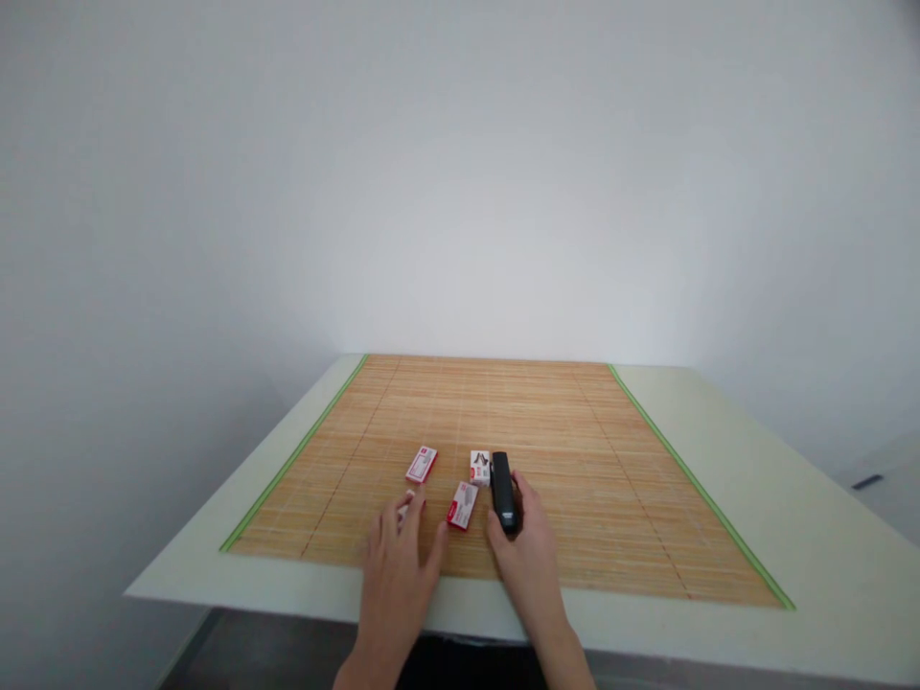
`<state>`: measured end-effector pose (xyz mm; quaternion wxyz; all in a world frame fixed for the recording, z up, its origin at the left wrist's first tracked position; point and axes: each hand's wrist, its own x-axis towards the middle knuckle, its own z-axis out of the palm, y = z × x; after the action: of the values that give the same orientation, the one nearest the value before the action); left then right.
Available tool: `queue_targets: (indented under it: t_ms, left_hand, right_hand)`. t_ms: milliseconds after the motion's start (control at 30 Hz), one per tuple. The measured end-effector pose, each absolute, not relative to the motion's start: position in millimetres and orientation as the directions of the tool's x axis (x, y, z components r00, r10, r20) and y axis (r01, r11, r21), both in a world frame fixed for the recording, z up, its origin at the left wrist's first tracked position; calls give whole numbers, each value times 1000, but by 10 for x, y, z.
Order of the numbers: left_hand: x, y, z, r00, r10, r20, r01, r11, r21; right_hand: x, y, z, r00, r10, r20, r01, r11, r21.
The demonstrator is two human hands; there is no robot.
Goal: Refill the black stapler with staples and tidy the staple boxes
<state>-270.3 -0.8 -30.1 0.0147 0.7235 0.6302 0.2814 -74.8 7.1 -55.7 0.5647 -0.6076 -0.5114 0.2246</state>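
My right hand (pixel 530 544) is closed around the near end of a black stapler (pixel 503 489), thumb on its left side and fingers along its right. The stapler lies lengthwise on the mat. My left hand (pixel 400 554) has its fingers spread over a small red-and-white box (pixel 408 505), which they partly hide; whether they touch it I cannot tell. Between the hands lies another red-and-white staple box (pixel 463 505), tilted to one side. Farther back are a white box with a dark picture (pixel 480 467), beside the stapler, and a red-edged box (pixel 422 464) to the left.
A bamboo mat (pixel 532 402) with green edging covers the middle of a white table (pixel 719 460). The table's front edge runs beneath my wrists. A pale wall (pixel 474 192) stands behind it. A small dark object (pixel 866 482) shows at the far right.
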Motion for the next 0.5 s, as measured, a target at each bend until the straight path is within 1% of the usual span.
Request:
queue_targets:
  t_ms: [67, 167, 333, 400, 500]
  left_hand:
    - [-2465, -4, -256, 120, 913, 390, 887, -275, 372]
    - [-2231, 67, -270, 180, 917, 357, 861, -322, 393]
    - [-2147, 70, -322, 272, 914, 302, 795, -390, 465]
    - [-2123, 39, -292, 294, 913, 281, 769, -401, 497]
    - [-2056, 88, -219, 262, 924, 277, 761, -375, 529]
  right_hand:
    - [-736, 57, -519, 351, 870, 347, 433, 177, -884]
    - [-650, 4, -480, 349, 859, 375, 486, 176, -856]
    - [-301, -188, -461, 348, 865, 363, 514, 148, -845]
    - [-158, -271, -468, 315, 881, 352, 525, 147, -838]
    - [-28, -357, -492, 276, 896, 348, 548, 151, -823]
